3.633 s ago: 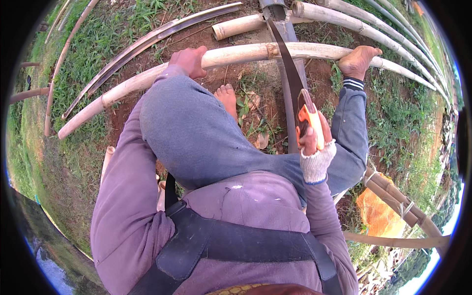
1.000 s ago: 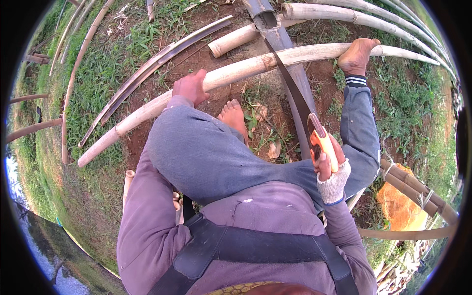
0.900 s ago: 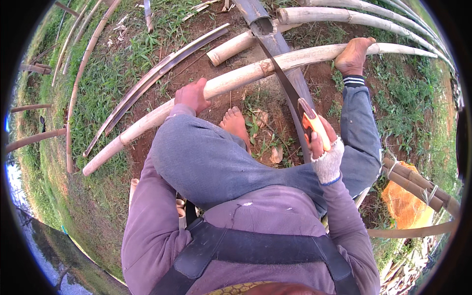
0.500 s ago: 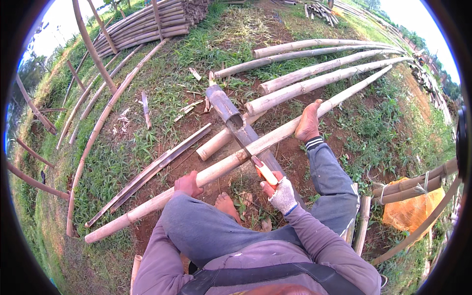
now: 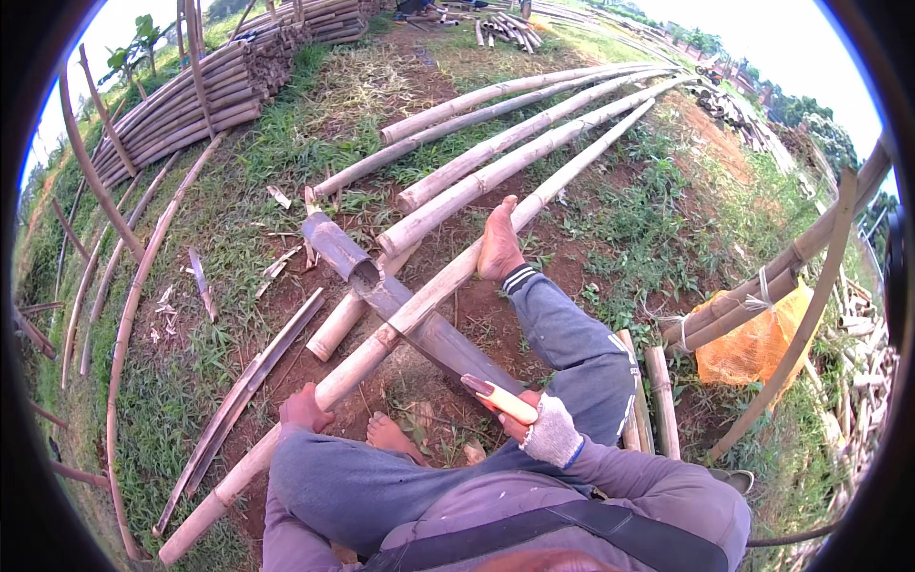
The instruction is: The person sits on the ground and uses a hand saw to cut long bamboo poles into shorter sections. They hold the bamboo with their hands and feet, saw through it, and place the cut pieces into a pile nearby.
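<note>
A long pale bamboo pole (image 5: 357,360) runs diagonally from beside my left knee to the far right. My bare left hand (image 5: 305,409) grips its near part, the fingers curled over the top. Farther along, my bare right foot (image 5: 500,240) presses against it. The pole lies across a dark half-round bamboo piece (image 5: 448,341) on the ground. In my gloved right hand (image 5: 551,429) is a short hand tool (image 5: 505,400) with an orange and cream handle and a dark reddish end. It is held apart from the pole, above the near end of the dark piece; its exact kind is unclear.
Several more bamboo poles (image 5: 477,197) lie ahead. Split bamboo (image 5: 243,405) rests on the left. A large pole stack (image 5: 205,91) stands at far left. To the right are tied poles (image 5: 739,312) and an orange mesh bag (image 5: 748,348).
The view has swung right, so the scene sits farther left. My right hand has drawn the tool back from the pole toward my right leg. My left hand keeps hold of the pole.
</note>
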`<control>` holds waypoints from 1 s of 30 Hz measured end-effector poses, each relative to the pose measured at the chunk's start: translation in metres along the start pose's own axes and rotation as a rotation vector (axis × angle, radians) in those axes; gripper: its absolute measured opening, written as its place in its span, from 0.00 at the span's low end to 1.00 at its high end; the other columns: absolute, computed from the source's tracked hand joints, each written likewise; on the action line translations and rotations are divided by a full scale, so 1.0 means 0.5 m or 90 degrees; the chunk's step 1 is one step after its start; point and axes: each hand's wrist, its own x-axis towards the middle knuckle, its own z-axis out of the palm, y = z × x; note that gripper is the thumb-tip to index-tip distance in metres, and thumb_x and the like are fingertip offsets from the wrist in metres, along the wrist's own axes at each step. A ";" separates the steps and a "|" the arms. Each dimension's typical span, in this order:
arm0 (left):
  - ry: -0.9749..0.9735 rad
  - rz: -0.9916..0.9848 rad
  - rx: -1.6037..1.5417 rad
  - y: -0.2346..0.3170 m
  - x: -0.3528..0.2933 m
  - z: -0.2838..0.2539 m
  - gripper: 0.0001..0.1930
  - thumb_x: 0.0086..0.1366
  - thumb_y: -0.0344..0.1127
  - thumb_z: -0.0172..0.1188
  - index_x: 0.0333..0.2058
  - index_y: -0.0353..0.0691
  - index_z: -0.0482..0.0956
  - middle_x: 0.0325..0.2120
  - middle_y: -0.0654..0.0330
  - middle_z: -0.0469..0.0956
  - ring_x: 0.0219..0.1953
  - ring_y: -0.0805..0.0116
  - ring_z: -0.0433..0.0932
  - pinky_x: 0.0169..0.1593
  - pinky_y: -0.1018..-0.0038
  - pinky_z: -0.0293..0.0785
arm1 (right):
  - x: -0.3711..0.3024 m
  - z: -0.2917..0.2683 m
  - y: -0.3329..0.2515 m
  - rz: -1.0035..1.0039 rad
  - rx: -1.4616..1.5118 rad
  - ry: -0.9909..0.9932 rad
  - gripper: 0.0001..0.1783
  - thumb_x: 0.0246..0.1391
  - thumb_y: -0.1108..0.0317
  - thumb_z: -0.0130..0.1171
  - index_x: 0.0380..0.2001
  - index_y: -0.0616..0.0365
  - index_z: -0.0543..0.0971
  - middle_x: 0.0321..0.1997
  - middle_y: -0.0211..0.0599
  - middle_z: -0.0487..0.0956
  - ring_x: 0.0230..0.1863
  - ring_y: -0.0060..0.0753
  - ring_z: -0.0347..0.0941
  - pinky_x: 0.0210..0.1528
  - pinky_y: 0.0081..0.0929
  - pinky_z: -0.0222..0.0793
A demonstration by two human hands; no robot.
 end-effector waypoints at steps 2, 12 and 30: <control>0.016 -0.006 0.018 -0.022 0.003 0.022 0.36 0.50 0.53 0.81 0.55 0.46 0.77 0.47 0.47 0.87 0.53 0.44 0.86 0.58 0.51 0.81 | 0.089 0.119 0.038 0.032 0.083 0.045 0.13 0.57 0.59 0.72 0.37 0.57 0.85 0.28 0.51 0.85 0.31 0.57 0.84 0.31 0.47 0.77; 0.028 -0.002 0.024 -0.018 0.005 0.006 0.35 0.49 0.49 0.81 0.53 0.43 0.76 0.46 0.45 0.87 0.52 0.42 0.86 0.58 0.51 0.82 | 0.040 0.039 -0.010 0.092 0.064 -0.018 0.10 0.57 0.62 0.70 0.37 0.56 0.84 0.27 0.49 0.84 0.31 0.57 0.84 0.35 0.46 0.78; 0.019 -0.009 0.005 -0.033 0.017 0.011 0.33 0.52 0.50 0.77 0.57 0.52 0.79 0.47 0.49 0.88 0.52 0.44 0.86 0.57 0.50 0.82 | -0.047 0.019 0.038 -0.071 -0.027 -0.006 0.07 0.56 0.76 0.69 0.39 0.61 0.85 0.33 0.41 0.81 0.30 0.43 0.82 0.31 0.40 0.75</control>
